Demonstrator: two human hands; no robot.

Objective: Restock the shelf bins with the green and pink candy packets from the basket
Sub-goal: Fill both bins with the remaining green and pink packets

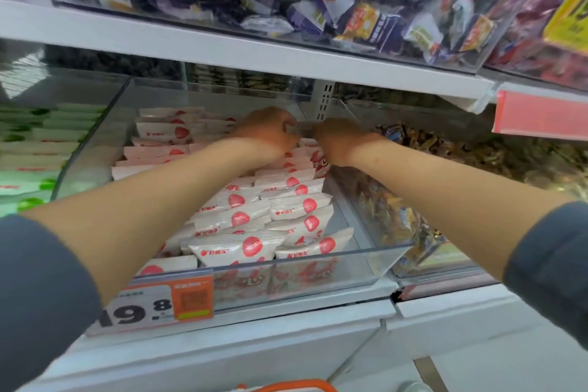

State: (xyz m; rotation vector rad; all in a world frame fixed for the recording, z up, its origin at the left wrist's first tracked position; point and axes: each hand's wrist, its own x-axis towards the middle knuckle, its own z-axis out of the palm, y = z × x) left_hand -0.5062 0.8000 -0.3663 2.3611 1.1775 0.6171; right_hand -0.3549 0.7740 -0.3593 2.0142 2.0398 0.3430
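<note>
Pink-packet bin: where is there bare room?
In the bin, bare floor lies along the left wall and in a strip by the right wall. The pink packets crowd middle and front; left hand and right hand fill the back.

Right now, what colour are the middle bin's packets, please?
The packets are white with pink-red spots; head view.

shelf surroundings on my feed
i see a 19.8 price tag [149, 305] with an orange code panel low left, purple-and-white packets [350, 9] heaped on the upper shelf [191, 41], brown-wrapped sweets [445, 149] at right below a pink label strip [541, 114].
</note>
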